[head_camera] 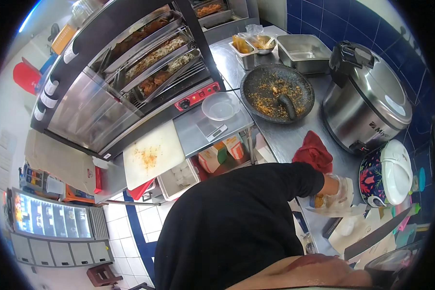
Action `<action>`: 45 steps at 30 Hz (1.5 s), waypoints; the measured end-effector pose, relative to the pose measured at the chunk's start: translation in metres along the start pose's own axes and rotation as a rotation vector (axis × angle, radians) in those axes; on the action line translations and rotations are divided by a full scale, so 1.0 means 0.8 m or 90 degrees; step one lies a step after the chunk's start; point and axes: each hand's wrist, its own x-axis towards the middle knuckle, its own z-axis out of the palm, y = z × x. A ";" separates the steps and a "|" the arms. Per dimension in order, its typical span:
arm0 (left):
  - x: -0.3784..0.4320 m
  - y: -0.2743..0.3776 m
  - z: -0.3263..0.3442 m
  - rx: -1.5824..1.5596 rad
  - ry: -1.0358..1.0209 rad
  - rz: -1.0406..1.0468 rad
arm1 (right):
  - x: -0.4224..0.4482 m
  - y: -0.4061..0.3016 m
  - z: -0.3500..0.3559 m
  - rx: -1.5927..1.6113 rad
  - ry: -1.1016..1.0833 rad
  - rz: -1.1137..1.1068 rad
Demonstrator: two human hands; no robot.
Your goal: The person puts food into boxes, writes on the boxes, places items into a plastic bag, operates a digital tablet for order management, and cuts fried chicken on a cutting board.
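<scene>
My left hand point(331, 187), at the end of a black sleeve, is at a pale, partly clear wrapper point(342, 203) with golden-brown food point(318, 200) at its near side. Clear plastic covers part of the hand; its fingers are not plain. Very near the camera at the bottom edge is blurred bare skin, apparently my right hand point(333, 273), with its grip unseen. Beyond it lies a long knife blade point(375, 233) with a green handle end point(415, 208). A crumpled red cloth point(313, 154) rests beside the left sleeve. Farther up the steel counter sits a dark stone mortar point(255, 85) with orange-brown crumbs and a pestle point(286, 106).
A large steel rice cooker point(369, 98) and a patterned, white-lidded container point(398, 174) stand along the tiled wall. Steel pans point(304, 54) are at the back. Across the corner are a heated food cabinet point(137, 112), a crumb-covered cutting board point(166, 145) and a clear plastic bowl point(221, 106).
</scene>
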 end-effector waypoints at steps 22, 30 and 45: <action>-0.343 -0.223 -0.368 0.116 0.676 -0.319 | -0.011 -0.066 0.161 0.241 -0.285 -0.051; -0.746 -0.435 -0.483 0.444 0.547 -0.925 | -0.092 -0.116 0.279 0.311 -0.408 -0.055; -0.764 -0.616 -0.536 0.207 0.266 -0.930 | -0.199 -0.075 0.453 0.211 -0.588 -0.081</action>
